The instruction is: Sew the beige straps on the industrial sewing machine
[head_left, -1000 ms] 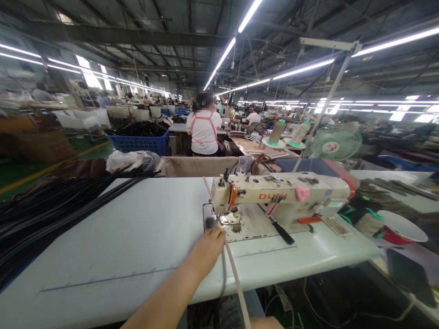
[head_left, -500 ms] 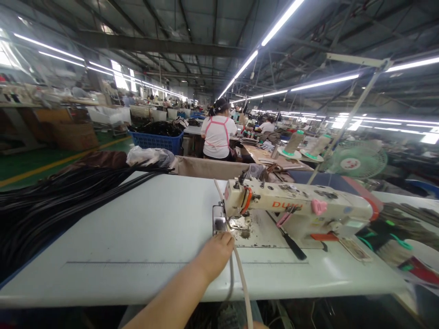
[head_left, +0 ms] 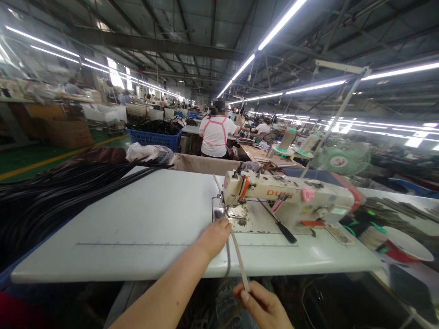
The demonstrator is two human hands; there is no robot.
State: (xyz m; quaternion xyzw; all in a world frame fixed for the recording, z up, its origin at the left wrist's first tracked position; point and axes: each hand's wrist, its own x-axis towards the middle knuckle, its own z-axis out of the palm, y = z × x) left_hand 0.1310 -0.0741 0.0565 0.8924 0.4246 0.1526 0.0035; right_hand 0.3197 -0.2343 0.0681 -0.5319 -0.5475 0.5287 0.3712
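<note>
In a big room, the left hand pinches a pale strip on the white worktop; from there, the right hand pinches it at five o'clock, the big sewing machine blocks two, black cords fill ten.

The left forearm is bare with a small dark spot; left hand and right hand are bare.

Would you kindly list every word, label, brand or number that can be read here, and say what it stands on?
"DU", in orange on the sewing machine; the letters after it are too unclear to read.
Ruler line on the white tabletop: any numbers are too small.
Fan: the print at its centre is too blurred.
</note>
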